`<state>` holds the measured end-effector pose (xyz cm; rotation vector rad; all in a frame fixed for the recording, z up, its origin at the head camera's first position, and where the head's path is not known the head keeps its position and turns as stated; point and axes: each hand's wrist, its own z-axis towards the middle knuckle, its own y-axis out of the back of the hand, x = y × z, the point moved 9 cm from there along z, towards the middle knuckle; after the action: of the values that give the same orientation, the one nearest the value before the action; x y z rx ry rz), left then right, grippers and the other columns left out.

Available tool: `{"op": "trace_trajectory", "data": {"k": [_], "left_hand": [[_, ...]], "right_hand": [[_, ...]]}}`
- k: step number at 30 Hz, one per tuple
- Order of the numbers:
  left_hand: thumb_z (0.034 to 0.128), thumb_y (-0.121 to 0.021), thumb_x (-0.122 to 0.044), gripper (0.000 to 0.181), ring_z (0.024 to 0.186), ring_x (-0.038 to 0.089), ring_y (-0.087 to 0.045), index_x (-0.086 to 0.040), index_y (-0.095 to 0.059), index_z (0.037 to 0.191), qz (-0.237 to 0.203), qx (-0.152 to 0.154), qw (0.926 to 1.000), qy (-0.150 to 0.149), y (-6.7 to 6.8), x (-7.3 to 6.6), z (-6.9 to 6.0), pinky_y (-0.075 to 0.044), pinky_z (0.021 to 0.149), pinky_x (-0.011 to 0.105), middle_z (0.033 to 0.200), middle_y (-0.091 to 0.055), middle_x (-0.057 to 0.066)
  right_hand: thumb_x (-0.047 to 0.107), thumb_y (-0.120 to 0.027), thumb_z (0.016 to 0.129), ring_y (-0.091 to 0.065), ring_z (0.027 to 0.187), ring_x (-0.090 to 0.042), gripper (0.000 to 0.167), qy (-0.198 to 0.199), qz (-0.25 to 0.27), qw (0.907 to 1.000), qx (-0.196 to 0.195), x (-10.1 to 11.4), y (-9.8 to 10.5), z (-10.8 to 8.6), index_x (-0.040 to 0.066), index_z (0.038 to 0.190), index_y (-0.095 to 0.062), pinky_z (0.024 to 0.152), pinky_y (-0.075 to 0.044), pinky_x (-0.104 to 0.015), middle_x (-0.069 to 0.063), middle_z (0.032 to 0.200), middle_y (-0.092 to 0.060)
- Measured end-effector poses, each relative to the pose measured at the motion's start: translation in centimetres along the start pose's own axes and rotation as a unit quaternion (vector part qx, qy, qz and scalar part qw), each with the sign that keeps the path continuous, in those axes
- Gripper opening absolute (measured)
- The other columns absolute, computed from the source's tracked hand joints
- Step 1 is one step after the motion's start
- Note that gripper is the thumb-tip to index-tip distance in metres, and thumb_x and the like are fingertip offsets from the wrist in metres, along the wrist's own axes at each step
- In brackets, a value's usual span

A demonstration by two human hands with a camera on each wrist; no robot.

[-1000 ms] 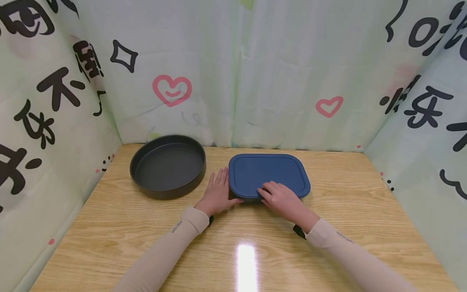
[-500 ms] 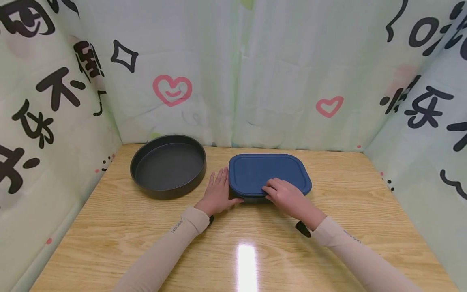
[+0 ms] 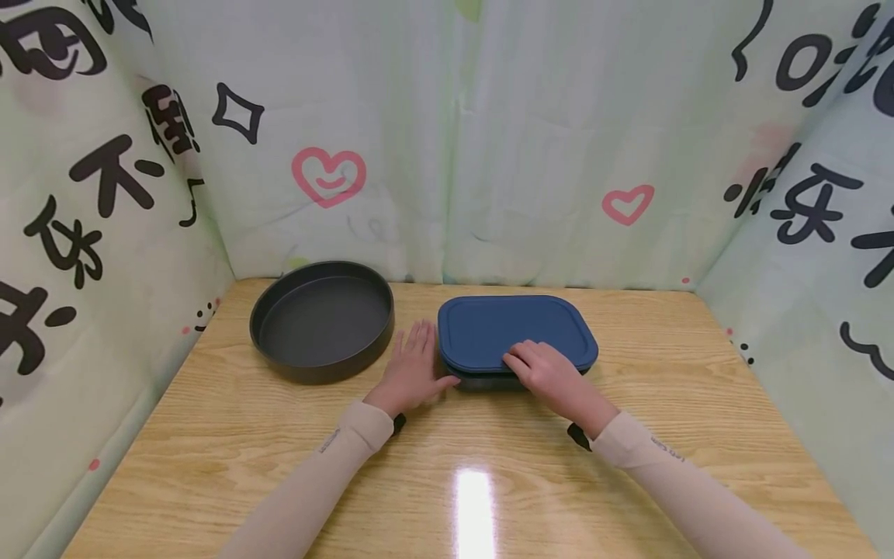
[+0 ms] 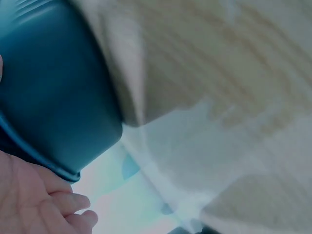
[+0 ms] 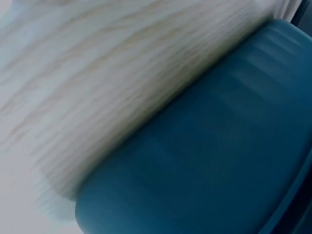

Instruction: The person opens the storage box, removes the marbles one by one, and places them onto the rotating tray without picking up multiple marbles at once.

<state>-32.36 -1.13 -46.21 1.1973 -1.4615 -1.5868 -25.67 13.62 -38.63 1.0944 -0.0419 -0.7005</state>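
A rectangular storage box (image 3: 482,383) with a blue lid (image 3: 513,326) on it stands on the table, right of a round dark pan. My left hand (image 3: 410,371) lies along the box's left side with fingers straight, its thumb reaching to the front corner. In the left wrist view, part of the left hand (image 4: 31,200) shows beside the box wall (image 4: 58,92). My right hand (image 3: 555,380) grips the front edge of the lid with curled fingers; a thin dark gap shows under that edge. The right wrist view shows the box wall (image 5: 195,151) but not the fingers.
The round dark pan (image 3: 323,314) with a raised rim sits at the back left of the wooden table (image 3: 349,497). A printed curtain (image 3: 531,155) closes off the back and both sides. A bright light reflection (image 3: 475,512) lies at the front.
The right hand has moved slightly right along the lid's front edge. That edge has risen a little, and more of the box wall shows beneath it. The left hand has barely shifted.
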Motion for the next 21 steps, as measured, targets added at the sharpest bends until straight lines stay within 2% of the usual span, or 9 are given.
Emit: {"op": "trace_trajectory", "data": {"k": [1,2,5,8,15,21], "left_hand": [[0.0862,-0.044,-0.067,0.100,0.148,0.029,-0.005,-0.003,-0.003,0.151,0.000,0.000,1.0000,-0.001,0.2,0.0,-0.1,-0.008,0.118,0.051,0.159,-0.004,0.015],[0.0866,-0.044,-0.067,0.100,0.148,0.029,-0.004,-0.003,-0.003,0.151,-0.003,-0.001,1.0000,-0.003,0.4,0.0,-0.2,-0.007,0.118,0.051,0.159,-0.003,0.015],[0.0872,-0.043,-0.067,0.099,0.148,0.028,-0.002,-0.003,-0.002,0.151,-0.010,0.003,0.9999,-0.009,0.7,-0.2,-0.5,-0.006,0.118,0.051,0.159,-0.002,0.015],[0.0877,-0.043,-0.066,0.098,0.148,0.027,0.000,-0.003,-0.002,0.151,-0.022,0.006,0.9997,-0.013,0.8,-0.3,-0.6,-0.005,0.118,0.052,0.159,-0.002,0.015],[0.0912,-0.034,-0.065,0.092,0.148,0.026,0.001,-0.003,-0.001,0.150,-0.050,-0.004,0.9987,-0.007,0.9,-0.6,-0.2,-0.004,0.118,0.051,0.159,-0.003,0.014],[0.0944,-0.033,-0.060,0.086,0.148,0.027,-0.002,-0.001,-0.007,0.150,-0.046,-0.014,0.9989,0.000,0.7,-0.7,0.4,-0.003,0.118,0.050,0.159,-0.004,0.015]], "right_hand": [[0.013,-0.021,0.102,-0.059,0.082,-0.020,0.047,0.000,-0.001,1.0000,-0.009,0.0,0.1,-0.1,-0.001,0.100,-0.066,0.066,-0.052,-0.029,-0.011,0.092,-0.061],[0.010,-0.028,0.102,-0.060,0.081,-0.021,0.040,-0.001,-0.004,0.9998,-0.017,-0.1,0.2,-0.1,-0.001,0.099,-0.066,0.066,-0.052,-0.029,-0.011,0.092,-0.062],[0.000,-0.057,0.090,-0.060,0.081,-0.022,0.013,-0.004,-0.012,0.9991,-0.041,-0.2,0.6,-0.1,-0.001,0.098,-0.067,0.066,-0.052,-0.030,-0.012,0.091,-0.063],[-0.005,-0.073,0.071,-0.061,0.080,-0.023,0.027,-0.009,-0.019,0.9982,-0.055,-0.4,1.0,0.1,-0.002,0.097,-0.067,0.065,-0.052,-0.031,-0.013,0.090,-0.063],[-0.007,-0.075,0.067,-0.061,0.080,-0.024,0.033,-0.014,-0.019,0.9965,-0.080,-1.3,2.2,0.7,-0.003,0.100,-0.068,0.066,-0.052,-0.033,-0.014,0.090,-0.064],[-0.006,-0.076,0.068,-0.060,0.077,-0.023,0.036,-0.004,-0.034,0.9957,-0.086,-2.2,3.4,1.7,0.000,0.102,-0.069,0.067,-0.053,-0.033,-0.013,0.087,-0.064]]}}
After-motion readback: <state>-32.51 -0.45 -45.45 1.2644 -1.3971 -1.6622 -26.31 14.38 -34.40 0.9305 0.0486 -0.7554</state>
